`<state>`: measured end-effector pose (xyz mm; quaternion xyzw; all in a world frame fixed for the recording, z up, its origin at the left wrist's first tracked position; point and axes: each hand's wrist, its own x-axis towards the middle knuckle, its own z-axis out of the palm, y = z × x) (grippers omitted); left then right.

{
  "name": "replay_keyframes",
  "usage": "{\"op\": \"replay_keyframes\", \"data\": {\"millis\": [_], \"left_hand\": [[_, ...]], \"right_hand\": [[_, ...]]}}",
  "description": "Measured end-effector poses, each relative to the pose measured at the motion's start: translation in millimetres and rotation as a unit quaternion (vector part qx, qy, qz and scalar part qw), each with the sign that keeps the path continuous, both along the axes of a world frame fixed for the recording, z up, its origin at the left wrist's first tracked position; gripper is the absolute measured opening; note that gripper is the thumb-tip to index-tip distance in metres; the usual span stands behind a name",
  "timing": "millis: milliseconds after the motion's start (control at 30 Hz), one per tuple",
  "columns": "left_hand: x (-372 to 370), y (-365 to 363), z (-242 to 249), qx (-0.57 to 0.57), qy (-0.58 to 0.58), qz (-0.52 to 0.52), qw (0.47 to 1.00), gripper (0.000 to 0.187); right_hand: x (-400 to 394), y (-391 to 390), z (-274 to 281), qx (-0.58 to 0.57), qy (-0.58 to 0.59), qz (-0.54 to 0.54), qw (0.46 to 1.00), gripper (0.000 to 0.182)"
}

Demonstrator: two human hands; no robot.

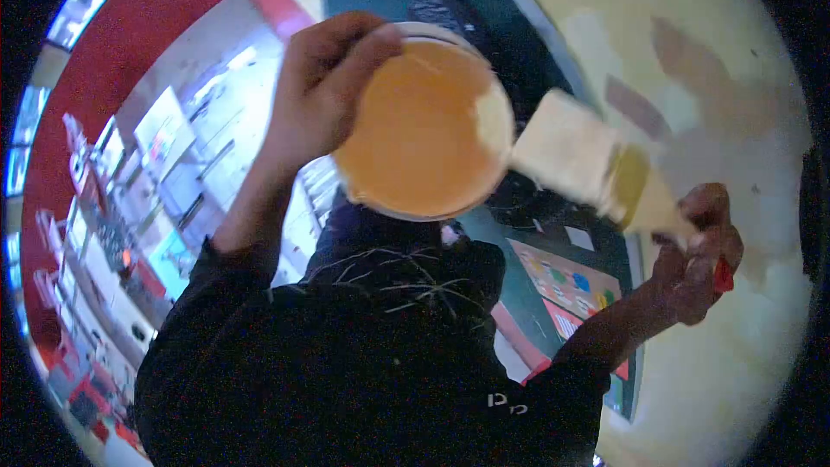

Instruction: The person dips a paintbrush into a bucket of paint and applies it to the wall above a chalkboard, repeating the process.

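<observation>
One tub (424,134), one brush (598,170), each gripped

At upper centre, the round tub is orange inside, with one pale patch at its right; the left hand (333,91) clasps its rim, some fingers hidden. The brush, right of centre, is blurred: pale bristles, yellowish band, perhaps touching the rim. The right hand (699,252) grasps its handle, partly covering it, before a patchy wall (718,372).

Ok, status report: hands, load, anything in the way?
Left hand grips round white-rimmed container, orange inside. Right hand holds wide, pale-bristled, yellow-banded paintbrush. Bristles beside rim; no obstruction visible.
</observation>
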<state>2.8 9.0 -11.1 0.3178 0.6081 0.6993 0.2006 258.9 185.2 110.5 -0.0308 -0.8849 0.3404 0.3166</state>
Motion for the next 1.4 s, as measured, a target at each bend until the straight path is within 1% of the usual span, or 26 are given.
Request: {"op": "replay_keyframes", "data": {"millis": [33,100,167,233,300,400,433,500,600,700,767,867,900,933,967,1000,1100,1200,1300,1333,1400], "left_hand": [[0.3,0.3,0.9,0.005,0.003,-0.024,1.0,0.018],[2.8,2.5,1.0,0.017,0.01,-0.026,0.999,0.019],[4.3,4.4,2.0,0.03,0.01,-0.029,0.999,0.019],[6.1,7.8,2.5,0.04,0.0,-0.026,0.999,0.019],[5.8,9.7,1.3,0.025,0.015,-0.02,0.999,0.02],[3.6,6.3,1.6,0.002,0.04,0.001,0.999,0.02],[7.4,6.5,0.4,-0.006,0.046,0.008,0.999,0.021],[6.0,7.8,-3.7,0.011,0.047,0.016,0.999,0.021],[4.9,12.5,-8.5,0.036,0.035,0.017,0.999,0.022],[2.3,10.7,-4.8,0.034,0.036,0.019,0.999,0.022],[0.5,7.0,-6.1,0.023,0.037,0.024,0.999,0.022],[-2.7,3.5,-8.8,0.016,0.033,0.03,0.999,0.021],[-1.4,2.9,-6.1,0.017,0.03,0.031,0.999,0.021],[0.2,2.2,-4.2,0.018,0.026,0.031,0.999,0.021],[0.7,2.6,-3.4,0.022,0.026,0.026,0.999,0.021],[0.9,2.6,-2.7,0.024,0.026,0.021,0.999,0.021],[4.6,5.0,-0.3,0.024,0.013,0.016,0.999,0.021],[9.3,7.2,1.1,0.026,-0.004,0.006,1.0,0.021],[10.1,6.5,7.4,0.003,0.011,0.008,1.0,0.021],[9.7,6.0,9.1,-0.008,0.022,0.012,1.0,0.021],[8.7,5.6,8.6,-0.018,0.007,0.012,1.0,0.021]], "right_hand": [[-8.8,-2.6,-4.4,-0.024,-0.032,0.053,0.998,0.012],[-35.6,-13.2,-13.3,0.014,-0.092,0.129,0.987,0.014],[-67.3,-26.9,-21.3,0.065,-0.166,0.144,0.973,0.015],[-97.6,-31.5,-44.8,0.071,-0.163,0.183,0.967,0.015],[-120.2,-27.1,-65.4,0.084,-0.31,0.194,0.927,0.013],[-144.6,-22.9,-93.5,0.141,-0.391,0.158,0.896,0.012],[-147.5,-23.8,-97.3,0.14,-0.41,0.152,0.888,0.013],[-157.4,-27.8,-102.8,0.135,-0.451,0.138,0.872,0.014],[-163.7,-26.2,-115.3,0.194,-0.377,0.166,0.89,0.016],[-155.7,-24.4,-97.1,0.112,-0.386,0.128,0.906,0.017],[-135.4,-17.0,-64.2,0.047,-0.309,0.149,0.938,0.019],[-94.7,-7.6,-50.5,0.024,-0.197,0.055,0.979,0.023],[-82.9,-9.2,-51.8,-0.09,-0.164,0.033,0.982,0.026],[-69.3,-11.0,-57.6,-0.203,-0.128,0.01,0.971,0.029],[-57.8,-11.2,-64.8,-0.315,-0.087,-0.014,0.945,0.032],[-50.4,-13.3,-74.3,-0.283,-0.039,-0.021,0.958,0.046],[-37.1,-24.7,-95.5,-0.393,0.063,-0.139,0.907,0.051],[-26.3,-26.7,-110.8,-0.469,0.112,-0.235,0.844,0.054],[-20.6,-22.8,-117.6,-0.531,0.175,-0.267,0.785,0.049],[-17.7,-20.9,-120.7,-0.541,0.181,-0.255,0.78,0.048],[-12.4,-17.2,-123.8,-0.56,0.192,-0.231,0.773,0.047]]}}
